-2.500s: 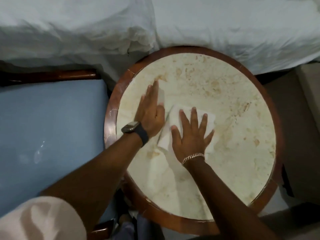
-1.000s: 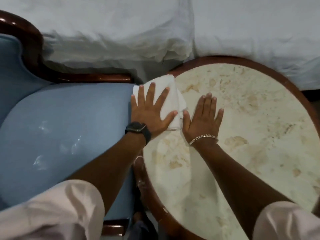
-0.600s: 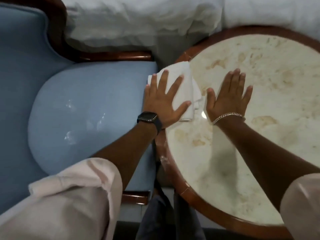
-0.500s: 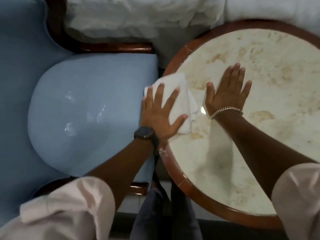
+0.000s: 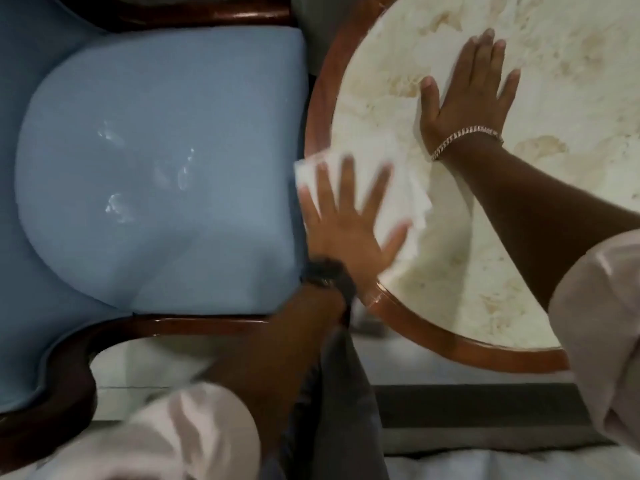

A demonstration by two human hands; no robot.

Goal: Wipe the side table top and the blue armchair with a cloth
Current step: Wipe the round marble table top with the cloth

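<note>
A round side table (image 5: 450,344) with a cream marble top and a reddish wooden rim fills the right. My left hand (image 5: 346,223), wearing a dark watch, presses flat with spread fingers on a white cloth (image 5: 412,195) at the table's left edge, over the rim. My right hand (image 5: 467,95), with a chain bracelet, lies flat and empty on the marble farther back. The blue armchair (image 5: 156,168) with a dark wooden frame stands directly left of the table, its seat showing pale smudges.
The armchair's wooden front rail (image 5: 194,322) curves along the seat's near edge. Pale floor (image 5: 415,362) and a dark strip (image 5: 485,420) lie below the table. My light sleeves hang at the bottom left and right.
My left hand has slid the cloth toward me along the table's left rim. The right hand stays flat on the marble. The view has tilted down, so the bedding is out of sight.
</note>
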